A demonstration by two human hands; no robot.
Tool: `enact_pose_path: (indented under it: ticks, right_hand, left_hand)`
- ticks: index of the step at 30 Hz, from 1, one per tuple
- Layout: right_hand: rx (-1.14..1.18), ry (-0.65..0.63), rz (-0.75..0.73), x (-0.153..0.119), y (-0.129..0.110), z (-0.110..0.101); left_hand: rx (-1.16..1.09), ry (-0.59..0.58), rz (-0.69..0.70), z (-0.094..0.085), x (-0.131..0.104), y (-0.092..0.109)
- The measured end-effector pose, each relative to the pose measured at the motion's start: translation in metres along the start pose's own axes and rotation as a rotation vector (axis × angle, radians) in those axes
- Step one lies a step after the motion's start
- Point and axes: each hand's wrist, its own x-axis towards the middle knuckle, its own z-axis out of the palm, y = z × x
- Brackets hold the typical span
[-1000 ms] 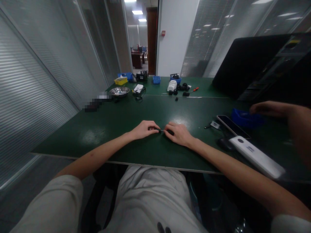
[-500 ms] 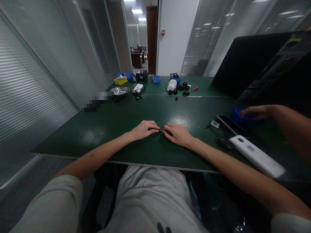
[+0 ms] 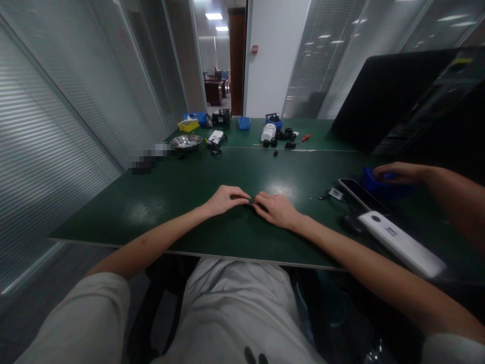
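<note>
Green and faintly glossy, the tabletop (image 3: 197, 174) spread out beneath both forearms; near its front edge, at about the middle, the small dark piece (image 3: 250, 204) lay between the two hands, too tiny and dim for its shape to be made out, and whether it touched the surface could not be told; the right hand (image 3: 278, 210) came in with its fingers curled, thumb and forefinger closed on the piece's right end; the left hand (image 3: 224, 200) faced it from the other side, thumb and forefinger stretched toward the piece and their tips drawn near each other, though whether they gripped it I could not tell; farther to the right, a co-worker's hand (image 3: 397, 173) reached into a blue tray (image 3: 367, 182); just beside that tray lay a dark-screened phone (image 3: 359, 194), with a small white tag (image 3: 336, 193) to its left, and nearer the front a long white device (image 3: 401, 245) lay aslant next to a rounded black object (image 3: 352, 224); toward the back stood a shiny metal bowl (image 3: 186, 143), a yellow tray (image 3: 188, 125), a small blue basket (image 3: 244, 123) and a white case (image 3: 268, 132), with an orange-handled tool (image 3: 305, 138) to the right of them.
</note>
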Motion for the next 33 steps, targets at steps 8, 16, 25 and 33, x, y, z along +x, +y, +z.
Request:
enact_pose_path:
  ticks: [8, 16, 25, 33]
  right_hand:
    - [0.007, 0.013, 0.004, 0.000, 0.001, 0.001]
    - [0.051, 0.051, 0.003, -0.001, 0.003, 0.002]
    - [0.097, 0.084, -0.048, -0.004, 0.005, 0.001]
    - [0.085, 0.085, -0.052, -0.004, 0.005, 0.001]
  left_hand:
    - [0.288, -0.013, -0.027, -0.009, 0.012, -0.026]
    - [0.272, -0.055, 0.051, -0.011, 0.000, -0.003]
    - [0.317, -0.099, 0.147, 0.004, -0.002, 0.007]
    - [0.410, -0.071, 0.131, -0.001, -0.004, 0.002]
